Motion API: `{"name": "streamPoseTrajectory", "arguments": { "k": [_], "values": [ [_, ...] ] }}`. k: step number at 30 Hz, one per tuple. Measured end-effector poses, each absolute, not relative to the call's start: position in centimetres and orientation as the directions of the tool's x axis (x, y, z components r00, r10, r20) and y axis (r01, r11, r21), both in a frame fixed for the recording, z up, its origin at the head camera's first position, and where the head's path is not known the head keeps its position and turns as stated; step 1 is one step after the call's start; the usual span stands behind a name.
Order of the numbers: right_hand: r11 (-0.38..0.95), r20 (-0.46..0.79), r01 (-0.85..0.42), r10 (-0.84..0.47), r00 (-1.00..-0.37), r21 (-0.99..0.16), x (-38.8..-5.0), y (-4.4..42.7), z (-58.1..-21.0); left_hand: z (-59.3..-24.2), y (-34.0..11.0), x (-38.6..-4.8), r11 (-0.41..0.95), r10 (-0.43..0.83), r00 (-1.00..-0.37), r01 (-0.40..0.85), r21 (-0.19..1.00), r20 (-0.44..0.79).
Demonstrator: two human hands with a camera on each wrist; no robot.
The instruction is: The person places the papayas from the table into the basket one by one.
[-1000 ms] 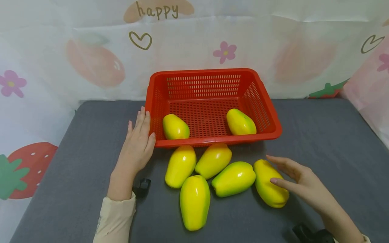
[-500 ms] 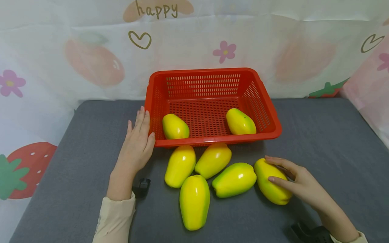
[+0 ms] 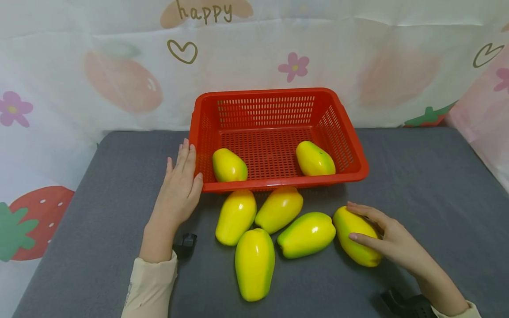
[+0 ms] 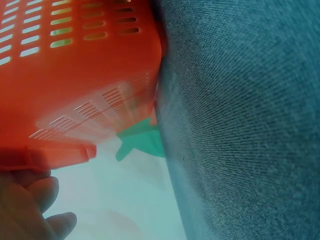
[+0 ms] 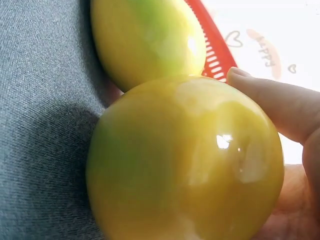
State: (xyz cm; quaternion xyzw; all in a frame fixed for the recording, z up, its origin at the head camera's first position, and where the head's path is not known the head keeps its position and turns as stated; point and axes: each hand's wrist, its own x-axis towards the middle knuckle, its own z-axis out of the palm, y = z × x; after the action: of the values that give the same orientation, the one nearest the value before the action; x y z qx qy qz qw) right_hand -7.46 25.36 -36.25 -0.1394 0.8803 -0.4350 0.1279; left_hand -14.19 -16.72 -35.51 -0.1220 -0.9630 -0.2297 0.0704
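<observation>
Partly, the right hand [image 3: 391,236] hides the yellow-green fruit [image 3: 355,250] it holds.

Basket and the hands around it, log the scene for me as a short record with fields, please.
Basket: red, slotted, on gray table
In basket: two fruits, left one and right one, both along the near side
Loose on table: four yellow-green fruits, in front of the basket
Left hand: touches the basket's left side
Right hand: holds the rightmost fruit, outside the basket
Backdrop: pale, printed, reads "happy"
</observation>
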Motion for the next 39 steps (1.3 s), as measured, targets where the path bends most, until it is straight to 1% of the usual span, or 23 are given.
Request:
{"name": "streamPoseTrajectory", "arguments": {
  "k": [5,11,16,20,26,29,34,39],
  "values": [
    [0.619,-0.134,-0.136,-0.369,-0.920,-0.774,-7.4,25.5,-36.2,-35.4,-16.7,-14.1,0.865,0.200,-0.961,0.265,0.426,0.191],
    [0.671,-0.137,-0.234,-0.451,-0.882,-0.704,-7.4,25.8,-36.2,-35.4,-16.7,-14.2,0.863,0.200,-0.960,0.267,0.429,0.196],
    [0.665,-0.142,-0.234,-0.460,-0.876,-0.709,-7.4,26.0,-36.3,-35.4,-16.7,-14.2,0.863,0.199,-0.961,0.265,0.431,0.193],
    [0.659,-0.171,-0.194,-0.448,-0.878,-0.727,-7.4,26.5,-36.3,-35.5,-16.7,-14.1,0.862,0.200,-0.960,0.268,0.430,0.198],
    [0.648,-0.296,-0.027,-0.385,-0.874,-0.761,-7.6,27.5,-35.8,-35.5,-16.7,-14.2,0.858,0.203,-0.955,0.280,0.431,0.217],
    [0.637,-0.329,0.024,-0.366,-0.871,-0.771,-7.8,27.8,-35.7,-35.5,-16.7,-14.3,0.857,0.207,-0.954,0.284,0.429,0.217],
    [0.626,-0.342,0.050,-0.356,-0.870,-0.778,-7.9,27.8,-35.6,-35.4,-16.7,-14.2,0.860,0.206,-0.955,0.281,0.426,0.214],
    [0.634,-0.343,0.048,-0.352,-0.871,-0.772,-8.0,27.8,-35.5,-35.4,-16.7,-14.2,0.859,0.207,-0.956,0.280,0.428,0.210]
  ]
}}
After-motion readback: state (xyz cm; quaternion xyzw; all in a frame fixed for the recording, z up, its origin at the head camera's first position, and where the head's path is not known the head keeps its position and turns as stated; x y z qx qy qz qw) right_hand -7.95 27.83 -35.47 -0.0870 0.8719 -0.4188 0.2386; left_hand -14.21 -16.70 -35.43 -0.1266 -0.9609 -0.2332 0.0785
